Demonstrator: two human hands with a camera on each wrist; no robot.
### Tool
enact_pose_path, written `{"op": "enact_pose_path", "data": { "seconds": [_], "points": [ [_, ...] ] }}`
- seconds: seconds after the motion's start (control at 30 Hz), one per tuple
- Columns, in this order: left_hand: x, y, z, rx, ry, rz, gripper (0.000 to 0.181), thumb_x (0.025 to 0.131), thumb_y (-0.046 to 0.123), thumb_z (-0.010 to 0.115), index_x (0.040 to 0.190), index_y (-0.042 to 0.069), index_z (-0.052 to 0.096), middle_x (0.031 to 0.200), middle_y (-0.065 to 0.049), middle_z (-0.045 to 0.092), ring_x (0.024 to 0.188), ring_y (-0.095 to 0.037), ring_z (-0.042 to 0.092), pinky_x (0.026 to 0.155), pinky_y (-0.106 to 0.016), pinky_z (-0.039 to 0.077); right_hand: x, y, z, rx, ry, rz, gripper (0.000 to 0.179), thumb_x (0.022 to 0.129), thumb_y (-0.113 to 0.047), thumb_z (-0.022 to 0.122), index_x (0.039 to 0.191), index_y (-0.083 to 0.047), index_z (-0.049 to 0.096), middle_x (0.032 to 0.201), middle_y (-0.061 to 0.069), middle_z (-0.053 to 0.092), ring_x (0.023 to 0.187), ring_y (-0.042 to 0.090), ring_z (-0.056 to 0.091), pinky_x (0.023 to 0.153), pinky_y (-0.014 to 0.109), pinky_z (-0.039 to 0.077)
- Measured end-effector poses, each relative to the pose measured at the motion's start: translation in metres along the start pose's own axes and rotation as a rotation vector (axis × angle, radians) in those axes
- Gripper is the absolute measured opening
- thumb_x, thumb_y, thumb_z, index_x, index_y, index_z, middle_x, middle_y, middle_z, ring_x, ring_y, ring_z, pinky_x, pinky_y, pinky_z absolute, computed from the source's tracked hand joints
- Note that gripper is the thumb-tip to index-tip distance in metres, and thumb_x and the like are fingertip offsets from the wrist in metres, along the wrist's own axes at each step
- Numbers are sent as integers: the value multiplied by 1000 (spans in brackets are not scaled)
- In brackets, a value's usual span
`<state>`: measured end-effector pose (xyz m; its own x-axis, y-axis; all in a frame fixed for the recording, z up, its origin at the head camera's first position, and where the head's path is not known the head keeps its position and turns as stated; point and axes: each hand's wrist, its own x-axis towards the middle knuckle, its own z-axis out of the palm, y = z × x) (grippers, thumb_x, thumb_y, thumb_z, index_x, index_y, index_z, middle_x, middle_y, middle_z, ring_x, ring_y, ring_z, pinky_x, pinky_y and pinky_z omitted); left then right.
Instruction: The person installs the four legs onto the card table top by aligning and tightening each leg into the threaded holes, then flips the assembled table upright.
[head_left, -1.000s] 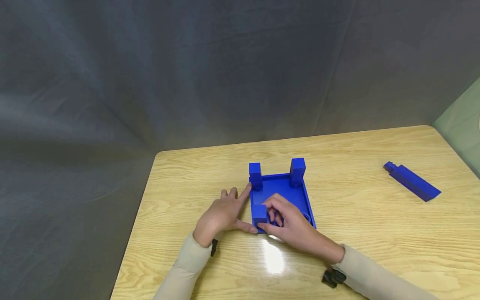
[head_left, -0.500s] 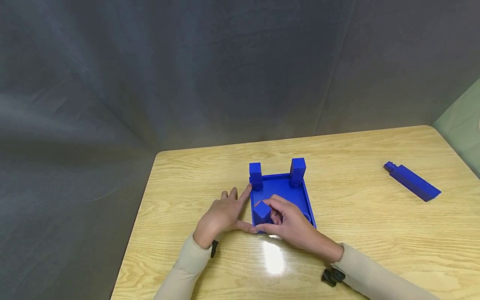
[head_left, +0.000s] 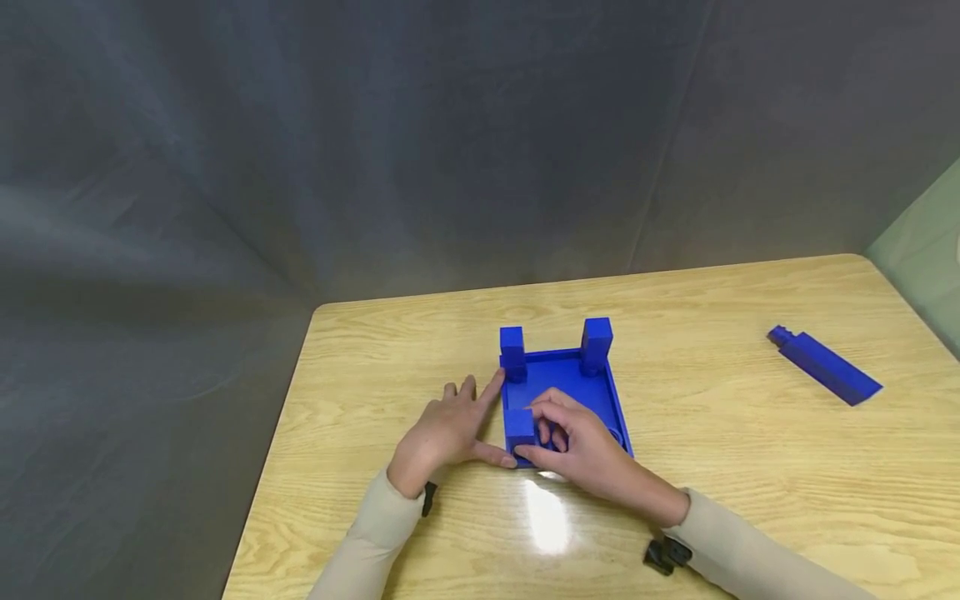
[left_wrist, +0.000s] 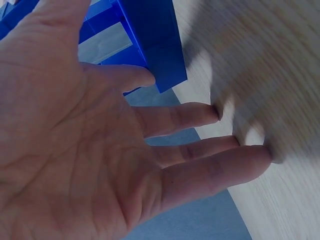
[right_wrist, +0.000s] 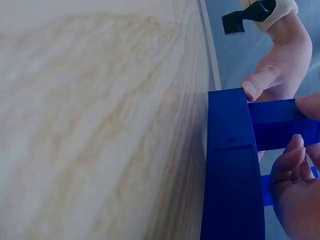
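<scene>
A shallow blue square tabletop (head_left: 555,379) with a raised rim lies underside up on the table. In its near left corner stands a blue square leg (head_left: 519,427), upright, pinched between thumb and fingers of my right hand (head_left: 576,440). The right wrist view shows this leg (right_wrist: 272,117) rising from the rim; its lower end is hidden. My left hand (head_left: 442,429) spreads straight fingers along the left rim, thumb at the near corner, index finger by the far corner. Two more legs stand upright in the far left (head_left: 512,343) and far right corners.
A loose blue leg (head_left: 825,365) with a threaded end lies to the right on the wooden table (head_left: 720,467). A round socket (head_left: 616,435) shows in the near right corner of the tabletop. A dark curtain (head_left: 480,150) hangs behind the table's far edge.
The pinched leg has turned in place: its square top stood cornerwise half a second ago and now lines up with the rim. My left hand has stayed still.
</scene>
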<state>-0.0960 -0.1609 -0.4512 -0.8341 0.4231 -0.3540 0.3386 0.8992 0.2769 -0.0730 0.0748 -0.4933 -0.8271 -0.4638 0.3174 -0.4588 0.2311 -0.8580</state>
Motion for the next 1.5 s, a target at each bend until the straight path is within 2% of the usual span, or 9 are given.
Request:
{"op": "enact_pose_path", "data": {
  "seconds": [0.2, 0.37, 0.5, 0.57, 0.77, 0.97, 1.1, 1.27, 1.5],
  "points": [
    [0, 0, 0, 17, 2, -1, 130, 81, 72, 86, 178, 19, 16, 157, -30, 46, 119, -42, 55, 82, -50, 57, 1, 2, -1, -7, -10, -20, 33, 90, -11, 92, 120, -12, 78, 91, -7, 56, 68, 12, 53, 59, 25, 47],
    [1, -1, 0, 24, -3, -4, 130, 82, 73, 85, 178, 20, 15, 160, -30, 43, 122, -44, 54, 83, -50, 57, 1, 4, -1, -12, -20, -22, 40, 91, -15, 92, 128, -11, 77, 92, -6, 55, 71, 10, 54, 62, 26, 48],
    [2, -1, 0, 24, -3, -5, 129, 82, 72, 85, 178, 20, 15, 162, -31, 41, 128, -47, 54, 88, -54, 57, 1, 3, -1, -19, -43, 10, 49, 89, -21, 95, 134, -12, 77, 91, -4, 54, 73, 9, 53, 63, 25, 47],
    [2, -1, 0, 30, -2, -1, 128, 83, 70, 85, 178, 20, 15, 163, -32, 41, 130, -48, 53, 90, -55, 58, 2, 1, -1, -22, -52, 38, 51, 86, -24, 97, 131, -14, 77, 88, -5, 54, 71, 9, 52, 62, 25, 46],
    [2, -1, 1, 30, -2, 2, 129, 82, 71, 85, 178, 20, 15, 161, -31, 42, 127, -46, 54, 87, -54, 57, 3, -2, -2, 34, -75, 127, 27, 90, -20, 94, 104, -16, 71, 81, -9, 60, 67, 7, 54, 59, 24, 47],
    [2, -1, 1, 37, -1, -4, 130, 81, 73, 84, 178, 20, 15, 160, -30, 43, 124, -44, 54, 85, -51, 57, 3, -1, -2, -3, -39, 66, 28, 89, -15, 94, 109, -10, 75, 92, 0, 60, 69, 14, 55, 59, 24, 47],
    [2, -1, 2, 32, -7, -8, 130, 81, 74, 84, 178, 21, 14, 161, -30, 43, 125, -44, 54, 86, -52, 57, 2, -2, -2, -13, -23, 63, 31, 88, -14, 95, 112, -8, 76, 96, 0, 60, 69, 18, 56, 60, 24, 47],
    [2, -1, 3, 28, -6, -10, 130, 81, 73, 84, 178, 22, 14, 162, -31, 42, 128, -46, 54, 90, -55, 57, 2, -1, -1, -12, -21, 32, 29, 88, -9, 93, 110, -11, 76, 92, -4, 59, 67, 16, 55, 59, 24, 46],
    [2, -1, 3, 58, 9, 7, 131, 80, 74, 85, 178, 19, 17, 155, -29, 47, 115, -40, 55, 80, -48, 56, 1, 2, 0, 13, -5, -14, 31, 87, -4, 92, 112, -12, 77, 92, -4, 57, 67, 12, 53, 58, 25, 46]
  ]
}}
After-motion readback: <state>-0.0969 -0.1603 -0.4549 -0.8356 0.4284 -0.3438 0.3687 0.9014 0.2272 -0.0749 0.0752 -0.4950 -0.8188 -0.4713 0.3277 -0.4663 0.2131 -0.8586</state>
